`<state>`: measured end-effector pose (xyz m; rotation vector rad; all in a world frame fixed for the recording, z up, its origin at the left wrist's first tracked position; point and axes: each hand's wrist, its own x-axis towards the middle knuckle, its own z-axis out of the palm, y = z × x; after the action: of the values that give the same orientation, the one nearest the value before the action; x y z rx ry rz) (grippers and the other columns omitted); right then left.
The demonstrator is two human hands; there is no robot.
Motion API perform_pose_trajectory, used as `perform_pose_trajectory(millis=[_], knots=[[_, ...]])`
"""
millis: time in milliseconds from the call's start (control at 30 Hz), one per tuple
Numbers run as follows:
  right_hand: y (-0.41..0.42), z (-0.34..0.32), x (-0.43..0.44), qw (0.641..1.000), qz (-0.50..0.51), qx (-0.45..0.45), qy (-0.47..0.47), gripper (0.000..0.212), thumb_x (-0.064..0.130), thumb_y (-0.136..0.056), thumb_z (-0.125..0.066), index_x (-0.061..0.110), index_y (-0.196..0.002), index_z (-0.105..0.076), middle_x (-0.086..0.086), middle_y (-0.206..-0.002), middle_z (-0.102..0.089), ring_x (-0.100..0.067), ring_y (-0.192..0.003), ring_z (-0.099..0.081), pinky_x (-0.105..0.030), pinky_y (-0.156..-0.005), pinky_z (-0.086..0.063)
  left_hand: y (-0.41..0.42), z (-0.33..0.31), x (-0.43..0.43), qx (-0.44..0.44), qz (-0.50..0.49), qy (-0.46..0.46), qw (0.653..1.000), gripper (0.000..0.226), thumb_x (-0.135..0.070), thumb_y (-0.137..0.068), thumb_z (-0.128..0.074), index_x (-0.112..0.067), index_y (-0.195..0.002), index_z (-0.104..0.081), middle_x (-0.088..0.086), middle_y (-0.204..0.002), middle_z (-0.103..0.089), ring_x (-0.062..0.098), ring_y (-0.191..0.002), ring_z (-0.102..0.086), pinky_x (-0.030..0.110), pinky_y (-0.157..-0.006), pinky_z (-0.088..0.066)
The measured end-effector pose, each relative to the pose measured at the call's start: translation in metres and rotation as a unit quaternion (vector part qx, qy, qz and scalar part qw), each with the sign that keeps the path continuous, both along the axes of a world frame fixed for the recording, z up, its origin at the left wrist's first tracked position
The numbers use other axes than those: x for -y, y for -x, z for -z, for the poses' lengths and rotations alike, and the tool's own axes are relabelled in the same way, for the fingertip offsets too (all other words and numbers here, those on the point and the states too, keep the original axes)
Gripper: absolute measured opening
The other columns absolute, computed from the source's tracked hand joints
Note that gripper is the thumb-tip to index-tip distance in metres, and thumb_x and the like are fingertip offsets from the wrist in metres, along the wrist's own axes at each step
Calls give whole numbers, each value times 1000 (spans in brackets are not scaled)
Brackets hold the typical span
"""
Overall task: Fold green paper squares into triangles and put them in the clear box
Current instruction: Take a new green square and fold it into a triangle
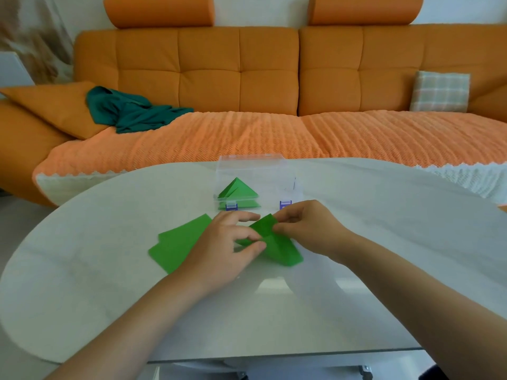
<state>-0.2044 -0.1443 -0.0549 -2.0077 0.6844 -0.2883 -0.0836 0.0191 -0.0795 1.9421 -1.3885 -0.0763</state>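
Note:
A green paper square (277, 246) lies half folded on the white table, one corner lifted towards the far side. My right hand (304, 224) pinches that raised corner. My left hand (227, 245) pinches the paper's left part between thumb and fingers. To the left, partly under my left hand, lies a small stack of flat green squares (178, 244). Beyond my hands stands the clear box (274, 171) with purple latches, its lid up. Folded green triangles (237, 190) lie in its left side.
The white table (109, 283) has a rounded far edge. Behind it runs an orange sofa (247, 133) with a teal cloth (131, 111) and a checked cushion (440, 91). The box's right half shows no paper.

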Motion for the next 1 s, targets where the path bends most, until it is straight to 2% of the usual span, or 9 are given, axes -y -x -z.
perform_pose_trajectory(millis=[33,100,167,267,400,500,567,733,1000], knots=[[0,-1,-2,1000,-2,4,-2,14,15,-86,-72,23,-94,-79,10,-85,-76,-2,-81,-70,-14,-75,-53,1,-2,1,-29,-12,0,1000,9,-31,-87,-72,-37,-80,-72,-23,-129,-56,-4,-124,-41,1,-93,-31],[-1,-2,-5,1000,-7,10,-14,13,14,-87,-71,24,-91,-79,12,-79,-75,5,-71,-67,-8,-63,-47,1,-5,2,-88,-33,12,996,13,-27,-87,-72,-37,-79,-71,-26,-123,-60,-10,-117,-48,-2,-88,-33],[0,-3,-7,999,-8,16,-33,17,13,-89,-68,27,-86,-78,12,-74,-74,6,-62,-63,-8,-57,-45,-2,-5,3,-149,-42,34,987,11,-23,-87,-72,-32,-80,-72,-22,-100,-70,-9,-93,-60,11,-85,-45],[2,-5,-9,998,-8,24,-52,19,14,-90,-65,26,-89,-80,8,-79,-76,-1,-69,-67,-13,-64,-50,-5,-6,5,-188,-46,52,980,7,-19,-88,-72,-24,-82,-72,-3,-80,-71,3,-70,-57,20,-70,-44],[1,-6,-11,997,-10,24,-69,20,19,-93,-61,24,-90,-80,5,-84,-77,-8,-77,-68,-21,-73,-54,-5,-4,9,-214,-55,63,973,10,-17,-86,-74,-26,-81,-72,-7,-76,-70,2,-67,-56,16,-67,-44],[0,-7,-12,995,7,23,-96,24,34,-91,-64,19,-78,-78,0,-72,-70,-12,-67,-58,-27,-67,-45,-4,-2,11,-223,-59,74,970,17,-14,-86,-74,-30,-85,-70,-17,-73,-69,0,-66,-59,14,-66,-45],[1,-7,-12,998,8,7,-58,21,38,-86,-71,22,-74,-77,3,-69,-69,-8,-64,-57,-22,-63,-44,-3,-2,13,-233,-55,84,967,19,-13,-87,-73,-31,-93,-67,-12,-75,-71,4,-64,-58,17,-65,-44],[0,-5,-14,999,12,15,-27,8,26,-84,-77,27,-76,-78,3,-78,-76,-4,-67,-62,-16,-64,-48,-2,0,14,-243,-64,81,965,27,-16,-88,-72,-32,-108,-63,-8,-78,-72,5,-67,-59,16,-66,-43],[-2,-1,-15,999,14,31,-24,4,23,-84,-76,25,-85,-79,4,-80,-76,-12,-78,-70,-30,-79,-56,-1,1,10,-199,-96,77,972,19,-18,-86,-74,-28,-102,-77,-28,-83,-72,-14,-78,-64,4,-71,-43]])
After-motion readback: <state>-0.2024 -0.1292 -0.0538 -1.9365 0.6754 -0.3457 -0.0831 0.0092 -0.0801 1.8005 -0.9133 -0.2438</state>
